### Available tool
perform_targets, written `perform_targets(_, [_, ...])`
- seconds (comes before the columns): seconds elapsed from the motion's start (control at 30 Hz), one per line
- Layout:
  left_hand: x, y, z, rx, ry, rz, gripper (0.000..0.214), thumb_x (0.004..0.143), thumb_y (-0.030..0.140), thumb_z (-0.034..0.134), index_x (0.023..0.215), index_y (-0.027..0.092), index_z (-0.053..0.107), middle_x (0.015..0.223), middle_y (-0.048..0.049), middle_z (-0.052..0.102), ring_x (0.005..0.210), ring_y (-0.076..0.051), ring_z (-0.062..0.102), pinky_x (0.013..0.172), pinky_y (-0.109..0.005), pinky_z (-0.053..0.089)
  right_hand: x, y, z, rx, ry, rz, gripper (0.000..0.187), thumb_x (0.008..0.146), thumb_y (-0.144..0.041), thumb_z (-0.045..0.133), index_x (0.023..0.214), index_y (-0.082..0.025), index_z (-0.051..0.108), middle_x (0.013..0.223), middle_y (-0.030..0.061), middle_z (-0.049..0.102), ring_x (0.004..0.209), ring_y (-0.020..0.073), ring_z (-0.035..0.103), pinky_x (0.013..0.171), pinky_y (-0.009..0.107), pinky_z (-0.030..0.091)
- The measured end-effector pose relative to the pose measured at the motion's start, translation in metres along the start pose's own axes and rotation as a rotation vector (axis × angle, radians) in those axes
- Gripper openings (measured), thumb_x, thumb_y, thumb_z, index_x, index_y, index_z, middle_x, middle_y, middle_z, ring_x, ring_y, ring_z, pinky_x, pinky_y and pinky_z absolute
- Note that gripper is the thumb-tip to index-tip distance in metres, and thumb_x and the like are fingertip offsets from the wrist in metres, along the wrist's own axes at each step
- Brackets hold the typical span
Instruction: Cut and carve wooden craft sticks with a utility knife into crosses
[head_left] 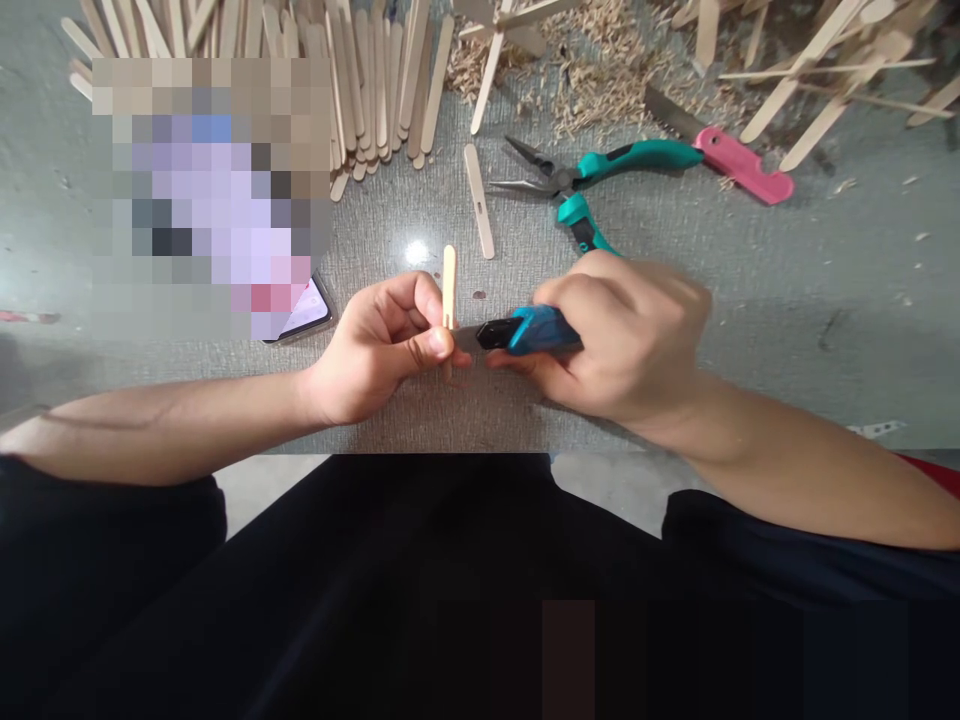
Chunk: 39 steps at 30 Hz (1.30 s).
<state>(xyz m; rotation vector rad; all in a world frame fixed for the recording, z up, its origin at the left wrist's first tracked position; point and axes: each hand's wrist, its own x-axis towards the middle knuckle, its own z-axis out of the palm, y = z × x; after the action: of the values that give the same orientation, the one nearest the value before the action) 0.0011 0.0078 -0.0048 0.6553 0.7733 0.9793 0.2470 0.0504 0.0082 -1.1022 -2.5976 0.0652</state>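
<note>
Between the thumb and fingers of my left hand a wooden craft stick stands roughly upright in the picture. A small slot shows in the stick just above my thumb. My right hand is wrapped round a blue and black utility knife, its blade reaching left to the stick beside my left fingertips. Exactly where the blade meets the wood is hidden by my fingers. Beyond my hands lies another craft stick with a small slot in its middle.
Teal-handled needle-nose pliers lie with jaws apart near a pink-handled knife. Craft sticks are piled at the back left, by a partly blurred phone. Wood shavings and assembled stick pieces occupy the back right.
</note>
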Motion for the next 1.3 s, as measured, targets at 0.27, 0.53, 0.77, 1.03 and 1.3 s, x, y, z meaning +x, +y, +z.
perform_targets(0.27, [-0.001, 0.002, 0.000, 0.016, 0.022, -0.046, 0.047, 0.082, 0.046, 0.100, 0.085, 0.017, 0.063, 0.072, -0.0005, 0.076, 0.061, -0.009, 0.070, 0.058, -0.019, 0.054, -0.002, 0.005, 0.006, 0.003, 0.145, -0.050, 0.064, 0.104, -0.082, 0.054, 0.092, -0.023, 0.075, 0.078, 0.0094, 0.070, 0.068, 0.0233, 0.059, 0.062, 0.040, 0.036])
perform_targets(0.53, [0.000, 0.003, 0.001, -0.008, 0.016, -0.062, 0.048, 0.082, 0.047, 0.100, 0.082, 0.018, 0.061, 0.071, -0.0004, 0.074, 0.061, -0.010, 0.067, 0.057, -0.021, 0.051, 0.000, 0.009, 0.009, -0.005, 0.209, -0.097, 0.055, 0.103, -0.077, 0.061, 0.091, -0.024, 0.072, 0.072, 0.0053, 0.063, 0.064, 0.0221, 0.057, 0.058, 0.039, 0.035])
perform_targets(0.77, [-0.001, 0.003, 0.002, -0.038, 0.010, -0.073, 0.040, 0.085, 0.039, 0.096, 0.084, 0.018, 0.061, 0.070, -0.0002, 0.072, 0.061, -0.011, 0.067, 0.059, -0.022, 0.052, 0.001, 0.003, 0.004, -0.040, -0.001, 0.027, 0.063, 0.105, -0.082, 0.050, 0.095, -0.025, 0.075, 0.080, 0.0106, 0.073, 0.068, 0.0248, 0.062, 0.063, 0.041, 0.041])
perform_targets(1.03, [0.002, 0.000, 0.000, -0.104, 0.027, -0.058, 0.040, 0.084, 0.036, 0.096, 0.083, 0.018, 0.060, 0.071, 0.0016, 0.068, 0.063, -0.010, 0.066, 0.073, -0.027, 0.064, 0.004, 0.013, 0.007, 0.249, 0.320, 0.007, 0.056, 0.102, -0.077, 0.062, 0.084, -0.025, 0.066, 0.068, 0.0063, 0.065, 0.065, 0.0239, 0.063, 0.060, 0.039, 0.044])
perform_targets(1.3, [0.000, 0.003, 0.001, -0.125, -0.038, -0.114, 0.044, 0.084, 0.043, 0.098, 0.088, 0.018, 0.062, 0.073, 0.0009, 0.074, 0.062, -0.011, 0.071, 0.059, -0.021, 0.057, 0.004, 0.011, 0.004, 0.243, -0.124, 0.015, 0.084, 0.103, -0.092, 0.022, 0.093, -0.024, 0.070, 0.078, 0.0086, 0.073, 0.069, 0.0235, 0.067, 0.063, 0.039, 0.042])
